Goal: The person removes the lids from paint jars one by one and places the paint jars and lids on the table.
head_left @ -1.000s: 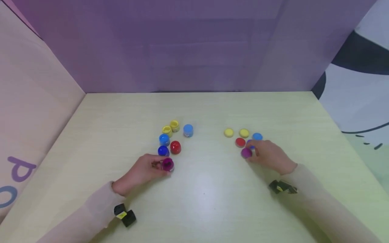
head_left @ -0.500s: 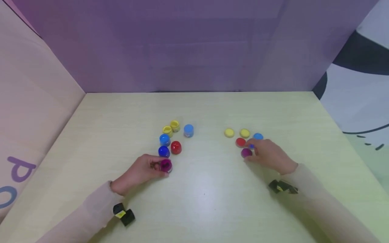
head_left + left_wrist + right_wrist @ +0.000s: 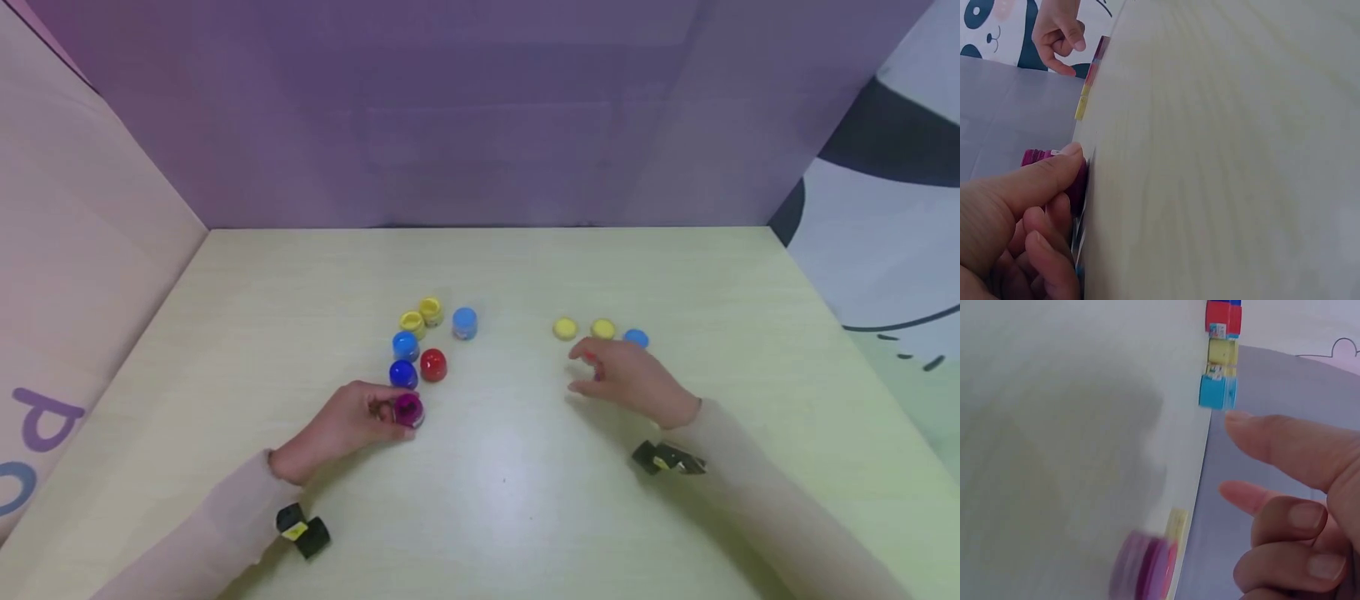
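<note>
My left hand (image 3: 348, 421) pinches a small magenta paint jar (image 3: 408, 410) between thumb and fingers; its uncapped mouth faces up. In the left wrist view the thumb presses against the jar's side. A dark blue jar (image 3: 403, 374) and a red jar (image 3: 433, 365) stand just beyond it. My right hand (image 3: 637, 379) hovers over the lids, thumb and index finger apart, with nothing between them. Below it a purple lid (image 3: 1144, 569) lies on the table in the right wrist view. In the head view that hand mostly hides the purple and red lids.
Behind the dark blue jar are a light blue jar (image 3: 406, 345) and two yellow jars (image 3: 412, 323). Another light blue jar (image 3: 464, 323) with a flat top stands apart. Yellow lids (image 3: 566, 328) and a light blue lid (image 3: 636, 338) lie beyond my right hand. A purple wall (image 3: 480, 125) borders the table.
My right hand has come away from the purple lid and moved left, its thumb and index finger now apart. My left hand still holds the magenta jar, shifted very slightly left.
</note>
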`<move>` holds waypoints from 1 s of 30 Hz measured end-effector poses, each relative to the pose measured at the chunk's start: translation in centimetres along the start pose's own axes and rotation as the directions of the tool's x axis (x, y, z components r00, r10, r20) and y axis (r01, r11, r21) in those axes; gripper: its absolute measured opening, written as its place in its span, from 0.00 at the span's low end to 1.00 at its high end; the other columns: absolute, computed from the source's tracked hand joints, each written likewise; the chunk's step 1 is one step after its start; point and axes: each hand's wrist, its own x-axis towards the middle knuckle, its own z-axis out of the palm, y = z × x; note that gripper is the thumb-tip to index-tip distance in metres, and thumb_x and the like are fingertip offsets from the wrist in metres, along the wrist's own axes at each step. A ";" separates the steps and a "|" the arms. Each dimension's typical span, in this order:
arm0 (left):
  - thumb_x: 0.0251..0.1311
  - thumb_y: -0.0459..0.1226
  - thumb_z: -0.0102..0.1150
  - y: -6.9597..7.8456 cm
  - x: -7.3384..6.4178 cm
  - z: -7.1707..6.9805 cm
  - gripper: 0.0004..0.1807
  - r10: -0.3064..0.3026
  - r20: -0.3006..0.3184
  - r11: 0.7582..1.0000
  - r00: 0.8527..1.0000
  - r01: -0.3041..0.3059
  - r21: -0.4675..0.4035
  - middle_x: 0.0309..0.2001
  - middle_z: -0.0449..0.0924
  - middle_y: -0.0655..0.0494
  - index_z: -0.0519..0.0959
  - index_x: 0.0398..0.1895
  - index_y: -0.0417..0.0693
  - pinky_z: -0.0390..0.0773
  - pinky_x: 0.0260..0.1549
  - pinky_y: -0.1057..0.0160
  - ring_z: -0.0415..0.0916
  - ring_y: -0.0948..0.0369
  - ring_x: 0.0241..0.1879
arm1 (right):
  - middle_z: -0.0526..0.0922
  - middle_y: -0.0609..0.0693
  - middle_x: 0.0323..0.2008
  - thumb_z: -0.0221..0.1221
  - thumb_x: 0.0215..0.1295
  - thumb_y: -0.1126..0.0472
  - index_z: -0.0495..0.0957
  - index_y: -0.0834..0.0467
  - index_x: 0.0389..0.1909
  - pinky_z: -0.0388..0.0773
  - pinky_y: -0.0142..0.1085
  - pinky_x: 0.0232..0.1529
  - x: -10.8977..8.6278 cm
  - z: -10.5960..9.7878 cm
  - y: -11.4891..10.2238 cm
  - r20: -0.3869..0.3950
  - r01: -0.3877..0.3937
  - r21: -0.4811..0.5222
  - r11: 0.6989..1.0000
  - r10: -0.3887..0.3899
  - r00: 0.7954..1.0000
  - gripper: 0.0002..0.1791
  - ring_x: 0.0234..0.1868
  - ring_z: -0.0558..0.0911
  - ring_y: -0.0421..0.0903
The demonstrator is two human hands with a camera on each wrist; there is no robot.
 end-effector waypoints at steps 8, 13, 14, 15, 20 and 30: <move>0.45 0.37 0.73 -0.5 0.1 -0.2 0.28 0.025 0.008 1.000 1.000 -0.025 0.000 0.26 0.75 0.55 0.79 0.54 0.45 0.70 0.26 0.67 0.69 0.59 0.28 | 0.67 0.45 0.15 0.66 0.56 0.59 0.77 0.63 0.47 0.62 0.31 0.20 2.7 0.5 -1.9 0.019 -0.016 0.074 0.997 0.015 1.000 0.20 0.17 0.63 0.39; 0.45 0.38 0.73 -0.9 0.1 -0.3 0.28 0.023 0.004 1.000 1.000 -0.023 0.004 0.26 0.75 0.55 0.79 0.53 0.44 0.70 0.25 0.67 0.70 0.59 0.27 | 0.67 0.46 0.15 0.66 0.57 0.58 0.77 0.63 0.47 0.63 0.31 0.22 4.7 1.0 -2.7 0.029 0.020 0.127 0.992 -0.024 0.999 0.20 0.17 0.63 0.40; 0.45 0.37 0.73 -1.0 0.1 -0.3 0.28 0.018 0.002 1.000 1.000 -0.018 0.005 0.26 0.75 0.55 0.79 0.53 0.45 0.70 0.25 0.67 0.70 0.59 0.27 | 0.67 0.46 0.16 0.66 0.57 0.57 0.77 0.62 0.48 0.63 0.32 0.22 5.2 1.1 -2.8 0.035 0.018 0.137 0.990 -0.023 0.999 0.20 0.18 0.63 0.40; 0.45 0.37 0.73 -1.0 0.1 -0.3 0.28 0.016 0.002 1.000 1.000 -0.016 0.007 0.25 0.75 0.55 0.79 0.53 0.45 0.70 0.25 0.68 0.70 0.59 0.27 | 0.68 0.46 0.16 0.66 0.57 0.57 0.76 0.62 0.48 0.63 0.32 0.23 5.7 1.2 -3.0 0.039 0.015 0.147 0.989 -0.021 0.999 0.20 0.18 0.64 0.41; 0.45 0.37 0.73 -0.8 -0.1 -0.3 0.27 0.003 -0.003 1.000 1.000 -0.003 -0.011 0.25 0.75 0.55 0.79 0.53 0.46 0.69 0.24 0.68 0.70 0.59 0.27 | 0.70 0.48 0.18 0.65 0.59 0.55 0.76 0.60 0.50 0.65 0.33 0.25 8.3 1.8 -3.5 0.029 -0.014 0.168 0.986 0.009 1.000 0.21 0.20 0.66 0.42; 0.45 0.38 0.73 -0.5 -0.3 -0.6 0.29 0.020 0.001 0.999 1.000 -0.020 -0.044 0.25 0.75 0.54 0.78 0.54 0.43 0.68 0.23 0.68 0.69 0.59 0.26 | 0.74 0.50 0.24 0.65 0.58 0.53 0.71 0.60 0.55 0.67 0.32 0.29 11.5 2.8 -4.7 0.061 -0.063 0.215 0.974 0.051 0.997 0.27 0.25 0.69 0.43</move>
